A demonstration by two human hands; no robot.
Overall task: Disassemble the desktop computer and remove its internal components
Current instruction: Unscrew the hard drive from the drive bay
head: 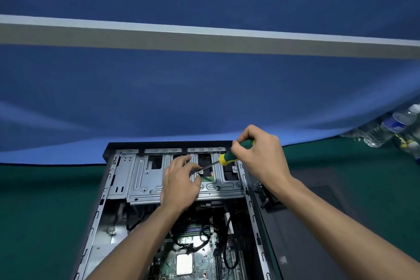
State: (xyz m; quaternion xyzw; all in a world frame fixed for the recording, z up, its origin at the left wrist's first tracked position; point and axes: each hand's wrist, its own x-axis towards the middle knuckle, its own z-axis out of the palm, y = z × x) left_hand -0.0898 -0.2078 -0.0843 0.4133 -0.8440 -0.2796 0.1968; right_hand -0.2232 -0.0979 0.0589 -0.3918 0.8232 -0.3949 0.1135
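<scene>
Computer case (109, 191): lies open on its side in the lower centre of the frame, on a green table surface (45, 211), its far end toward the blue backdrop (204, 98).
Drive cage (145, 179): grey stamped metal, spans the far end of the case, just above the centre of the lower half of the frame; dark openings show through its top.
Motherboard (200, 261): green, at the bottom centre inside the case, with a pale square chip (184, 263) and black cables (193, 245) lying over it.
Right hand (259, 154): right of centre, fingers curled round the handle of the screwdriver (234, 154) — a firm grip near the far rim of the case.
Screwdriver: green and yellow handle; its dark shaft slants down to the left and its tip meets a small metal tab on the cage.
Left hand (179, 184): rests on the drive cage at centre, fingers bent, thumb and forefinger pinching at the shaft's tip; whether they hold the shaft itself or a screw cannot be told.
Side panel (306, 223): dark, flat on the table just to the right of the case, under the right forearm.
Water bottles (391, 127): clear plastic — at the right edge of the frame, lying by the edge of the backdrop.
</scene>
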